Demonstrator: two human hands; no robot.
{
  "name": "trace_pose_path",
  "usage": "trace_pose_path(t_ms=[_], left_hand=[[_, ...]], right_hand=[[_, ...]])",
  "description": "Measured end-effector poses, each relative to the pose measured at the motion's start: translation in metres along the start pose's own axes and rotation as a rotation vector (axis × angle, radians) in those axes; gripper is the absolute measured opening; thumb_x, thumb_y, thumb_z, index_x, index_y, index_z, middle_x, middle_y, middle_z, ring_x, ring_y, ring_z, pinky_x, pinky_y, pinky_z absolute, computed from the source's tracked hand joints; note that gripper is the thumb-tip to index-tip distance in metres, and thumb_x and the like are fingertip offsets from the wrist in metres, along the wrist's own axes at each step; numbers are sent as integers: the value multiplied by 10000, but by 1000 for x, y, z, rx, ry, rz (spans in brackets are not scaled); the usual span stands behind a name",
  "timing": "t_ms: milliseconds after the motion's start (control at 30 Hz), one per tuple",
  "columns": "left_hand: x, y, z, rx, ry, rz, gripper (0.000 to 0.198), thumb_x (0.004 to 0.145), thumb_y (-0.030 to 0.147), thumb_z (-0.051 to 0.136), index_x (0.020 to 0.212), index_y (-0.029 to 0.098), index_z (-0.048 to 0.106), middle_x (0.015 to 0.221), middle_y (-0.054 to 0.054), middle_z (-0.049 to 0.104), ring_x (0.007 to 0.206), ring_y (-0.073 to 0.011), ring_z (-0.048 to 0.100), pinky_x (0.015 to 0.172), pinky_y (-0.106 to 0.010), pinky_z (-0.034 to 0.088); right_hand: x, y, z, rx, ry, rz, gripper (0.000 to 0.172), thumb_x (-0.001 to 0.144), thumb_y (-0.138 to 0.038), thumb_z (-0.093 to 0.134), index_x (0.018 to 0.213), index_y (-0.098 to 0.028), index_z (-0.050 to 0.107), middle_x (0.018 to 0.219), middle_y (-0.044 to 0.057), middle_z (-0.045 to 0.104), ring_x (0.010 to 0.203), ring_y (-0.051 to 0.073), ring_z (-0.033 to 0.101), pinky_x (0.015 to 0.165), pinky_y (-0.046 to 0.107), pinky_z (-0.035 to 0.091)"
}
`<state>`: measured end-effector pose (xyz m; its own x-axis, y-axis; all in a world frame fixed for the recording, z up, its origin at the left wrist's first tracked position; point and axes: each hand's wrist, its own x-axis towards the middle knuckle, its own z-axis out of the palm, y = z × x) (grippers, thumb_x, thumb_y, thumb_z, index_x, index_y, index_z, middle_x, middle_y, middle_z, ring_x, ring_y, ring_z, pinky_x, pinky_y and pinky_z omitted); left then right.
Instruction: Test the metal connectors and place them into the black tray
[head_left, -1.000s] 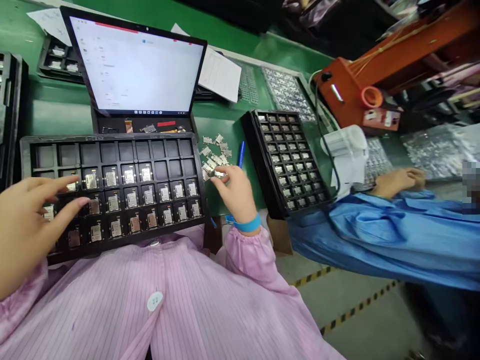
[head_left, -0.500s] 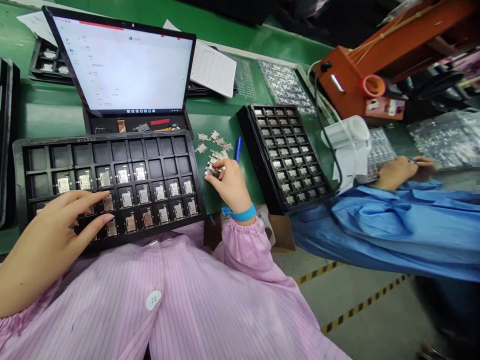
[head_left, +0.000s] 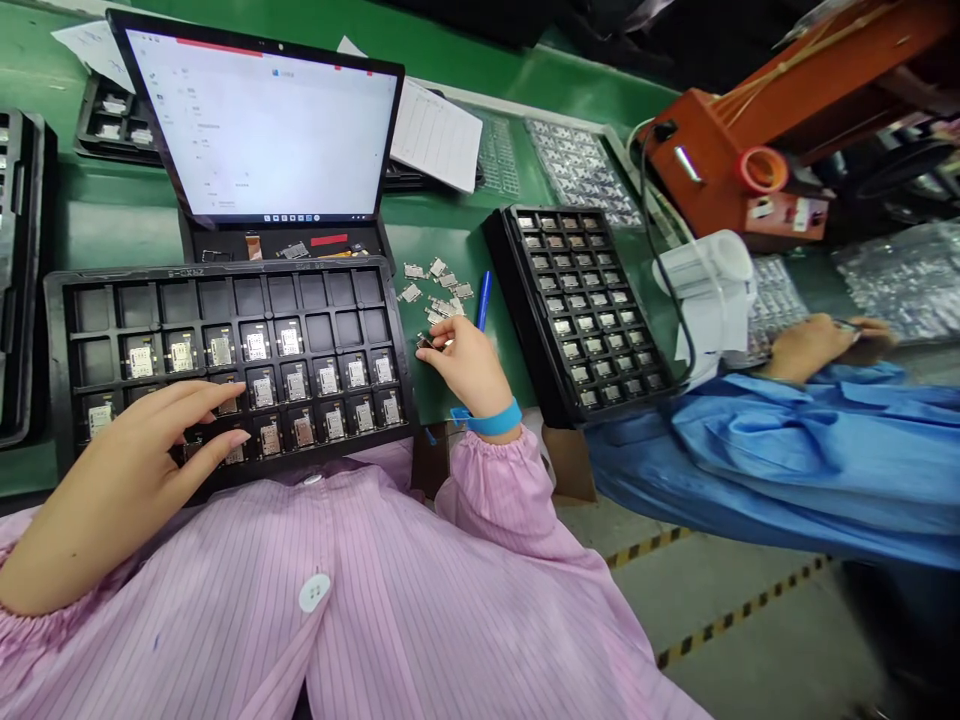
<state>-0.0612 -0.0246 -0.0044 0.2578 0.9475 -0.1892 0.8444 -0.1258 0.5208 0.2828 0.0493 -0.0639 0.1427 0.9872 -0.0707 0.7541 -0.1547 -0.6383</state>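
Observation:
A black compartment tray (head_left: 300,270) lies in front of me, with small metal parts in its middle and lower rows and bare pockets along the top. My left hand (head_left: 142,450) rests over the tray's lower left, thumb and fingers apart, holding nothing that shows. Right of the tray, a loose pile of small metal parts (head_left: 448,306) lies on the green table. My right hand (head_left: 472,365), with a blue wristband, is at the near edge of this pile, its fingertips pinched on a small metal part (head_left: 425,342).
Behind the tray stands an open laptop (head_left: 262,130). A blue pen (head_left: 484,300) lies beside a stack of filled black trays (head_left: 517,330). At the right are a white cup (head_left: 705,265), an orange-red frame (head_left: 697,170) and another person's hands (head_left: 810,347).
The whole view has shifted slightly, so things appear farther right. My right fingertips have drawn a little toward the near side of the pile, and a part shows at them. My left hand stays over the tray.

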Motion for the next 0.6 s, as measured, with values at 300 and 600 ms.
trace_pose_path(t_ms=[300, 600], left_hand=[[-2, -3, 5, -81, 24, 52, 467, 891, 542, 547, 1268, 274, 610, 1236, -65, 660, 1041, -269, 629, 835, -384, 531], [11, 29, 19, -819, -130, -2, 212, 869, 394, 653, 925, 197, 707, 779, -33, 723, 647, -150, 682, 499, -207, 523]], right_hand=[[-5, -10, -9, 152, 83, 5, 129, 689, -241, 712, 703, -192, 594, 654, -10, 576, 603, 165, 540, 606, 335, 465], [-70, -108, 27, 946, -761, 89, 274, 712, -336, 795, 793, -197, 573, 567, -65, 578, 447, 89, 545, 414, 214, 493]])
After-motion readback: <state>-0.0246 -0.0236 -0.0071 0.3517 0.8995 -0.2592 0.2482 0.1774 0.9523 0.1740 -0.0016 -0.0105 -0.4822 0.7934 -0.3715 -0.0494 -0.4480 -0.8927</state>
